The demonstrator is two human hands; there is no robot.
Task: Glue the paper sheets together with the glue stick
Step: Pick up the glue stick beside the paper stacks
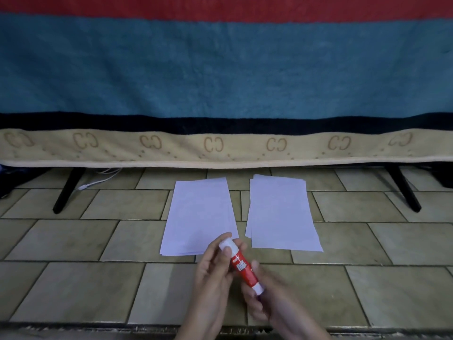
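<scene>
Two small stacks of white paper lie side by side on the tiled floor, the left stack (199, 214) and the right stack (282, 213). In front of them I hold a red glue stick (241, 266) with a white cap, tilted, cap end up and to the left. My left hand (213, 273) has its fingers around the white cap. My right hand (259, 298) grips the lower end of the stick. The cap sits on the stick. The cap end hovers over the near right corner of the left stack.
A blanket with red, teal, black and beige bands (220, 82) hangs behind the papers, its hem above the floor. Two black slanted legs stand at left (68, 190) and right (404, 190). A white cable (98, 180) lies at the back left.
</scene>
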